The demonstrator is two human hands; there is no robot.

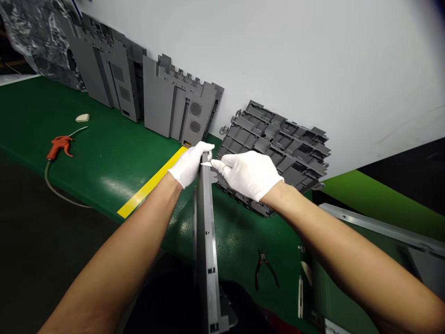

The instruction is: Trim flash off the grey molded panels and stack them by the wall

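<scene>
Left hand [190,163] grips the grey panel [207,208] at its far end, over the green tabletop [104,171]; right hand [248,174] pinches a pointed blade [206,164] at the edge!

The left hand [190,163] and the right hand [251,174] wear matching white gloves [259,178], close-fitting and matte, with a weave too small to make out here. The cloth is brightest over the back of the right hand, while small creases gather toward its fingers [226,168]. Both gloves stop at the wrist, each in a short, plain cuff [270,188] with an edge running nearly straight across. Above them the left forearm [128,246] and the right forearm [330,232] are bare as far as the view shows them. Near the lower edge comes dark, almost black clothing [163,297], its cut and seams lost in shadow
</scene>
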